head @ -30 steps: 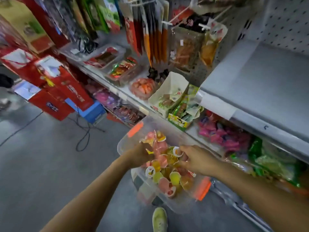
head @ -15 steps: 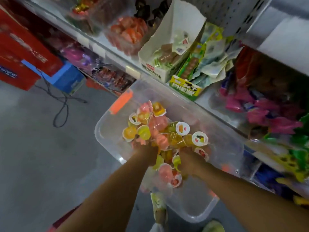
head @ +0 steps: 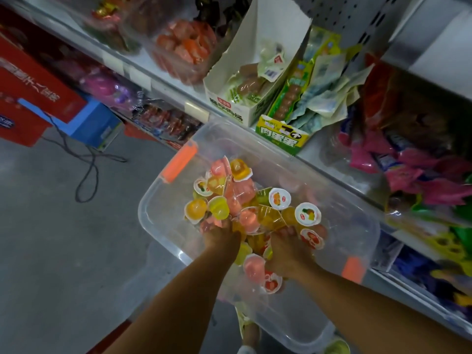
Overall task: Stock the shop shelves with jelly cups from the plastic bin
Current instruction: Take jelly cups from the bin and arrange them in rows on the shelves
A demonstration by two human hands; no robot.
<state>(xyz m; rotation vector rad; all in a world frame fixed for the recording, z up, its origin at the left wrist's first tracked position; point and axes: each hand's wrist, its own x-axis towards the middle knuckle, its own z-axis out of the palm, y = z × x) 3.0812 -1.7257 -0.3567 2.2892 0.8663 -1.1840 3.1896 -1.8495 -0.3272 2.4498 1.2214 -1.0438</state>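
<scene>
A clear plastic bin point(head: 150, 221) with orange latches point(head: 180, 160) stands in front of the shelves, below me. A heap of jelly cups point(head: 242, 195) in pink, yellow and orange fills its middle. My left hand point(head: 222, 240) digs into the near side of the heap, fingers curled down among the cups. My right hand point(head: 286, 251) does the same just to the right, next to a red-lidded cup point(head: 311, 238). The fingertips of both hands are buried under cups.
The shelf edge point(head: 163, 80) runs diagonally behind the bin, carrying a white snack carton point(head: 229, 108), a green-yellow box point(head: 281, 135) and pink packets point(head: 408, 169). Red boxes point(head: 33, 93), a blue box point(head: 94, 121) and a loose cable point(head: 86, 169) lie on the grey floor at left.
The view has tilted down and closer to the bin. Both hands have pushed deeper into the jelly cup heap, from its top to its near side.
</scene>
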